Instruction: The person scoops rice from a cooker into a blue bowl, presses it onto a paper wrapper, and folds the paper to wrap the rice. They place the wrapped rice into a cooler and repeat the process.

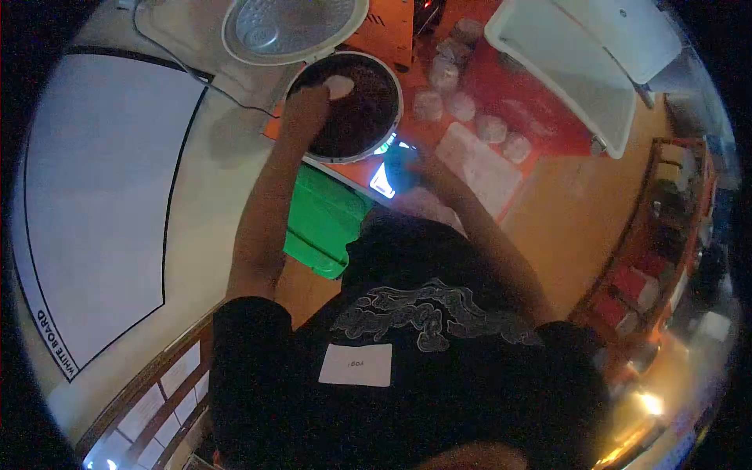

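My left hand (310,106) reaches over a round, dark-bottomed electric pan (356,129) with a pale rim. At its fingertips is a pale, flat, roundish piece of dough (339,86), held by its edge. The fingers are dim and partly hidden behind the back of the hand. My right hand (409,166) is blurred and tinted teal, low beside the pan's front right. Close by it glows a bright white-blue lit panel (382,182). What the right hand holds, if anything, I cannot make out.
The pan's metallic lid (290,27) stands raised behind it. Several pale round lumps (460,106) and a whitish sheet (479,168) lie on the red surface (540,102). White trays (560,70) stand at upper right, an orange box (384,35) behind, and a green bin (325,223) below.
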### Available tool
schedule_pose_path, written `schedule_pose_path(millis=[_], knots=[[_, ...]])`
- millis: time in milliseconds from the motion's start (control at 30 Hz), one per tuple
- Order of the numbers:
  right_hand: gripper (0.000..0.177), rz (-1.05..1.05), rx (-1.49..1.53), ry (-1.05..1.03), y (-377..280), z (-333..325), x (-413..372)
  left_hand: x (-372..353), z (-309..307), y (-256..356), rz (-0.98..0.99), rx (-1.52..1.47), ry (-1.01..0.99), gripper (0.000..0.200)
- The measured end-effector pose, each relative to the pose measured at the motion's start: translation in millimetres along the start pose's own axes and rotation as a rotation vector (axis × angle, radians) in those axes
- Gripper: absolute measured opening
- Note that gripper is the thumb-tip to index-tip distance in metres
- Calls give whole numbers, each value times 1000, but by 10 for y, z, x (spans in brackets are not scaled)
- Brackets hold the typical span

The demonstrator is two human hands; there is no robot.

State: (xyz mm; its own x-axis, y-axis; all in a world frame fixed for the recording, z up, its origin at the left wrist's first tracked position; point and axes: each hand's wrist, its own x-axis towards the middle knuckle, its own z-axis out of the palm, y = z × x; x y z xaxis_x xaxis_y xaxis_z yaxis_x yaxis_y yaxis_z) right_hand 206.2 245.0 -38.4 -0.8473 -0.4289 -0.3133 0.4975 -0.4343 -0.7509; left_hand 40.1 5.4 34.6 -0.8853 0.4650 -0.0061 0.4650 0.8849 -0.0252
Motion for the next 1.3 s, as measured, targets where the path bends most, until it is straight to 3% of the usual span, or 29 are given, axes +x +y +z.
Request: schedule_pose_path(millis=[33,67,100,167,233,300,333,467,500,633,733,800,833,900,967,1033,1100,1300], knots=[[55,-8,-162,76,-36,99,-35,-33,101,-5,0,2,2,28],[69,-174,-563,24,434,-295,164,-69,196,-6,-5,15,-65,28],[69,-180,-565,23,369,-237,174,-68,230,-19,-9,29,-129,28],[82,5,-214,54,204,-7,131,96,236,-94,26,43,-137,26],[85,35,-244,57,203,-30,165,212,29,-41,52,59,-136,25],[87,76,-268,61,232,-41,193,310,-241,167,159,-81,124,25],[89,54,-288,55,242,-46,212,299,-114,174,159,-83,121,25],[91,-14,-458,118,148,52,146,57,362,113,101,-55,-60,24],[91,-18,-454,122,103,71,127,-12,334,79,104,-78,-160,27],[86,81,-298,60,-56,183,47,48,89,-73,175,-68,-184,18],[83,91,-248,84,-4,202,52,148,-318,-244,183,-7,-175,14],[83,79,-275,123,91,81,102,152,-503,-350,64,161,8,13],[83,37,-313,125,160,-15,142,200,-421,-473,65,158,8,13],[83,0,-353,125,220,-87,149,339,-121,-723,232,543,-2,13],[84,-105,-238,85,72,2,102,313,97,-749,273,531,24,13],[85,-29,-277,113,-34,72,96,327,75,-712,318,520,48,13],[85,55,-310,145,-79,139,56,329,60,-669,294,454,-249,26],[83,-17,-303,111,-52,88,92,325,236,-825,320,375,-274,33]])
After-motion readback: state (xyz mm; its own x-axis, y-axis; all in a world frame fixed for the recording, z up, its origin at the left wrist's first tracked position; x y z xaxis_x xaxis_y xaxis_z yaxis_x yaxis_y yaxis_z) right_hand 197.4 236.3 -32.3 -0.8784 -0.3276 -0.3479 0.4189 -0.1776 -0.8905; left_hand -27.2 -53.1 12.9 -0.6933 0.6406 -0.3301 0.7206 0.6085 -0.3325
